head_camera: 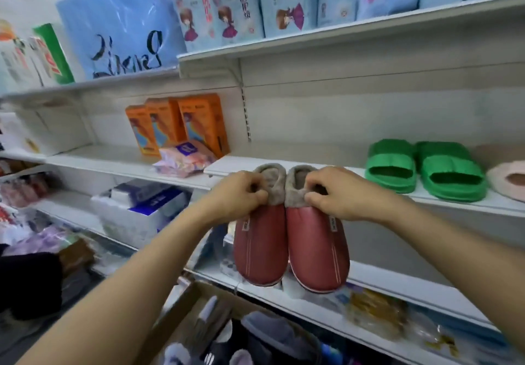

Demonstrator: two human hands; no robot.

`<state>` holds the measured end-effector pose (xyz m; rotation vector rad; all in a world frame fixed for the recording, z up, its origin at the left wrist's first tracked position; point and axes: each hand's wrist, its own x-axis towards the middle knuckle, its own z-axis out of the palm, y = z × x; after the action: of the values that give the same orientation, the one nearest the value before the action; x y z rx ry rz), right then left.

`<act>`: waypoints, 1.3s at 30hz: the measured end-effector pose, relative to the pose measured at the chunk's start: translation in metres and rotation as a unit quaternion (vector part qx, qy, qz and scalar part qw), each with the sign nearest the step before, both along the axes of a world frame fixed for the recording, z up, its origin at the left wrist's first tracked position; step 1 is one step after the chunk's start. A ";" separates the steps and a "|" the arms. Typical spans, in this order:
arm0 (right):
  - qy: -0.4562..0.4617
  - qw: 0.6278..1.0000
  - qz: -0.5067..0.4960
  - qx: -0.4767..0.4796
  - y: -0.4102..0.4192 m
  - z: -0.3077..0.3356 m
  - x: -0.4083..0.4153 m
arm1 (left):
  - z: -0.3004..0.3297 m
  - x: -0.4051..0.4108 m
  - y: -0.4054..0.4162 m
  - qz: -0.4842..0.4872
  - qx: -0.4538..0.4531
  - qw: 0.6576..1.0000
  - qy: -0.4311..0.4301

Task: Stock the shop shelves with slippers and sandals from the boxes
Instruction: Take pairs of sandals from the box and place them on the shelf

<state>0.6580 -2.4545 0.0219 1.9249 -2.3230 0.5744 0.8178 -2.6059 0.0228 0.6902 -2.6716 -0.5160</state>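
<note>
A pair of red fur-lined slippers is held up in front of the white shop shelves. The left slipper [260,239] is pinched at its grey fleece collar by the curled fingers and thumb of the left hand [237,194], and the right slipper [318,245] is pinched in the same way by the right hand [338,192]. Both slippers are hung toe-down, side by side and touching along their inner edges, with the collars level with the front edge of the middle shelf [312,165] and the toes lowered in front of the shelf beneath it.

On the middle shelf, to the right of the hands, a pair of green slide sandals [423,170] is set side by side, and a pale pink fluffy slipper [508,181] is seen just beside it at the frame edge. Further left, three orange boxes [176,126] are stood upright with a soft pink packet [184,157] lying in front of them. The upper shelf is filled with light blue packets [255,3]. Below the hands, an open cardboard box [181,308] is seen, with grey and dark slippers inside it. White and blue cartons [145,202] are stacked on a lower shelf at the left, and blurred packaged goods are spread along the bottom shelf at the right.
</note>
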 end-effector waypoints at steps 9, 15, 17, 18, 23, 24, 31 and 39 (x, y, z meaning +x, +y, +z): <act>-0.004 0.995 -0.099 0.014 -0.145 0.042 -0.017 | 0.048 -0.044 -0.160 -0.046 -0.035 0.998 -0.004; -0.035 0.985 -0.167 0.030 -0.208 0.035 -0.047 | 0.033 -0.086 -0.225 -0.046 -0.009 0.999 -0.010; -0.042 0.981 -0.188 0.026 -0.221 0.030 -0.053 | 0.025 -0.095 -0.237 -0.041 -0.022 0.999 -0.010; -0.046 0.979 -0.195 0.026 -0.225 0.026 -0.055 | 0.021 -0.099 -0.242 -0.040 -0.027 0.999 -0.013; -0.039 0.977 -0.208 0.032 -0.232 0.011 -0.052 | 0.007 -0.097 -0.249 -0.045 -0.018 0.999 -0.012; -0.039 0.977 -0.207 0.017 -0.227 0.009 -0.048 | 0.005 -0.091 -0.247 -0.053 -0.018 0.998 -0.001; 0.108 0.981 -0.157 0.035 -0.160 -0.047 0.021 | -0.046 -0.020 -0.202 -0.165 -0.259 0.952 0.002; 0.125 0.973 -0.194 0.011 -0.188 -0.049 0.008 | -0.055 -0.032 -0.219 -0.137 -0.308 0.941 -0.008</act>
<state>0.6665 -2.6424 -0.0275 1.3926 -2.4441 0.2545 0.7856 -2.8248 -0.0320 0.1377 -2.7228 0.2734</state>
